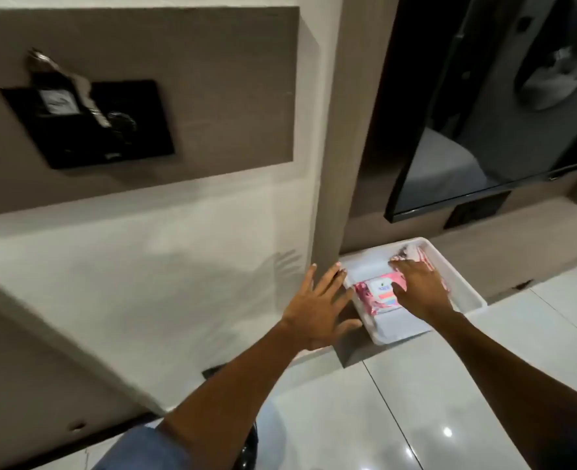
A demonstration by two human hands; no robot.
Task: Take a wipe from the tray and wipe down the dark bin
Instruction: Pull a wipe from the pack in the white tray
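A white tray [470, 293] lies on the pale floor against the wall base, holding a pink pack of wipes [373, 293]. My right hand [419, 288] rests flat on the pack, fingers spread, gripping nothing that I can see. Just left of the tray's near corner, my left hand [317, 308] hovers open with fingers apart. The dark bin [246, 446] shows only as a black glossy sliver under my left forearm at the bottom of the view.
A beige pillar [327, 164] rises right behind the tray's left corner. A black TV screen [483, 130] hangs above right. A black wall holder [90, 123] with a bottle sits upper left. Glossy white floor tiles [449, 401] spread to the right.
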